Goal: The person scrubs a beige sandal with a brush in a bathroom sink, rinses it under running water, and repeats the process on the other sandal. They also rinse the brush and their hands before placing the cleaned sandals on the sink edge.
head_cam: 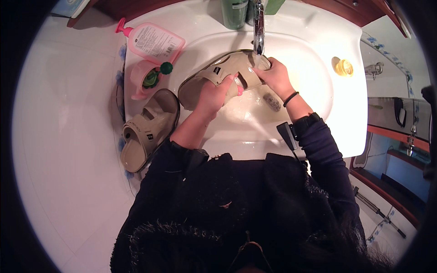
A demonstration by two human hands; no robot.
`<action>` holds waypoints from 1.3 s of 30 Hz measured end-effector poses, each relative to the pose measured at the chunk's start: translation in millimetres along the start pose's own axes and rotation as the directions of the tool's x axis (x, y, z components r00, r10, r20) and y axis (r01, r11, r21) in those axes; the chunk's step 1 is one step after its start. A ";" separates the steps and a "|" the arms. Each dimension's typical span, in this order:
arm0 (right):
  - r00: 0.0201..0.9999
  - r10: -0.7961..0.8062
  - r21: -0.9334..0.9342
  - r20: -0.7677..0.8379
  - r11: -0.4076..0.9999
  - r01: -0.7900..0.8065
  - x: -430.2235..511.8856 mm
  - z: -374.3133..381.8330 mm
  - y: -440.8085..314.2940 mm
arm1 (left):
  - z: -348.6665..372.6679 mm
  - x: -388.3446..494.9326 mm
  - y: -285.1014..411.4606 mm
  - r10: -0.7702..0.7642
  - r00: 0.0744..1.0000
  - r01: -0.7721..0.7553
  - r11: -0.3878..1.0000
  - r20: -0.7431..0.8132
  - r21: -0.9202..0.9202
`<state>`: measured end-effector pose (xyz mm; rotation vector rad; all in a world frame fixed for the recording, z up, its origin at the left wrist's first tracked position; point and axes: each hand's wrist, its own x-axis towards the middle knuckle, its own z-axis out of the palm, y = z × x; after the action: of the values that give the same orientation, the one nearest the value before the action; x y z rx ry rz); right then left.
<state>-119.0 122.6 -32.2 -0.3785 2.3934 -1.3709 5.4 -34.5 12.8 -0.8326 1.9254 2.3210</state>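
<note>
A beige slide sandal (232,63) is held tilted inside the white washbasin (314,112), under the chrome faucet (259,30). Water runs from the spout onto the sandal's heel end. My left hand (215,91) grips its strap, thumb on top and some fingers hidden in the strap opening. At the heel end, my right hand (275,76) pinches the sandal's edge close to the stream. Below that hand lies a speckled grey oval stone or scrubber (272,102) in the basin. The matching sandal (150,131) rests on the basin's left rim.
Upper left on the rim lie a pink pump bottle (155,42) with a printed label and a pink cup (140,80) holding something green. Green bottles (235,13) stand behind the faucet. A yellow round object (344,67) sits on the right rim.
</note>
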 end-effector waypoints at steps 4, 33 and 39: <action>1.000 0.002 -0.084 0.015 0.996 -0.001 6.8 -10.2 -1.2 | 4.4 -3.2 -1.9 0.126 0.992 -0.127 0.990 0.024 0.059; 0.992 0.007 0.284 -0.123 0.958 0.028 -58.8 -91.6 21.1 | 60.4 73.8 -2.3 -0.020 0.909 0.212 0.882 0.416 -0.420; 0.968 0.132 0.446 -0.215 0.895 -0.023 -62.4 -95.7 17.9 | 71.0 77.7 14.5 -0.113 0.987 0.076 0.956 0.118 0.283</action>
<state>-105.0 230.3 7.6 0.0104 2.1469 -1.9534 -93.6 2.3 1.9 -0.7059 2.0396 1.9373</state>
